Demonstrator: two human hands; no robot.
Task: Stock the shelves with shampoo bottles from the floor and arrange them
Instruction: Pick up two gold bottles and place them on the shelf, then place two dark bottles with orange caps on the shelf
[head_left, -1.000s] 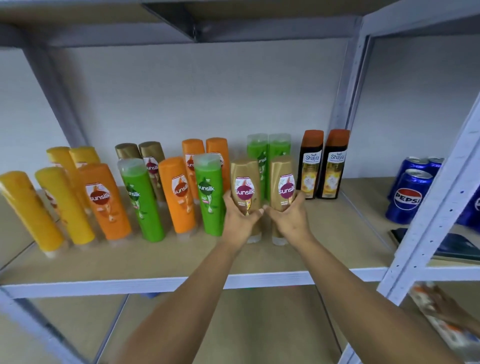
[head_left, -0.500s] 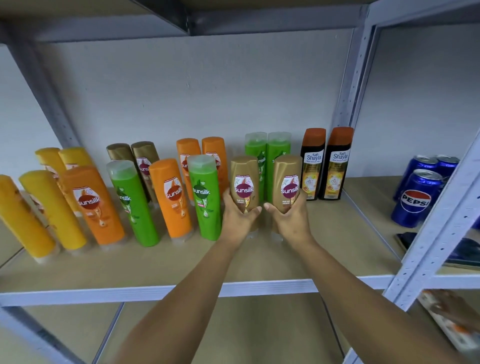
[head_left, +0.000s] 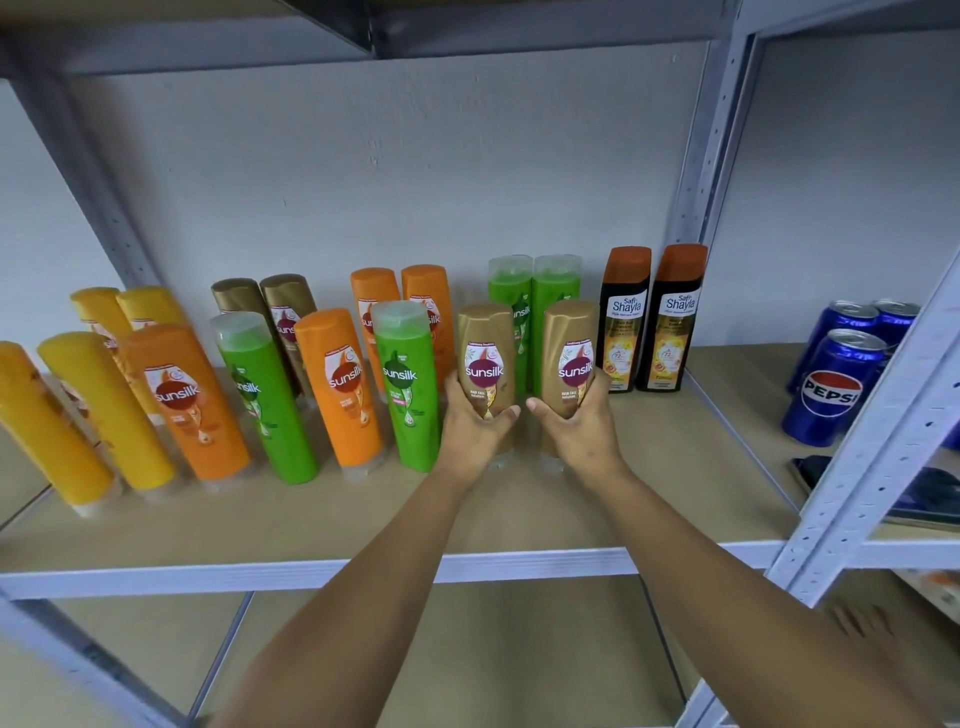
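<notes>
Two gold Sunsilk bottles stand upright in the front row of the shelf (head_left: 519, 564). My left hand (head_left: 475, 426) grips the left gold bottle (head_left: 485, 358) low on its body. My right hand (head_left: 576, 428) grips the right gold bottle (head_left: 571, 353) the same way. A small gap separates the two bottles. To their left stand a green bottle (head_left: 408, 384), an orange bottle (head_left: 343, 389), another green bottle (head_left: 262, 400), an orange bottle (head_left: 184, 402) and yellow bottles (head_left: 104, 410). Behind them is a back row of yellow, gold, orange and green pairs.
Two dark Shayla bottles (head_left: 649, 322) with orange caps stand right of the gold ones. A grey upright post (head_left: 706, 156) bounds the bay. Blue Pepsi cans (head_left: 836, 384) and a dark flat object (head_left: 935, 493) sit in the right-hand bay. A lower shelf shows below.
The two gold bottles have moved slightly apart while both hands keep their grip. The view has shifted a little, so the shelf sits lower in frame.
</notes>
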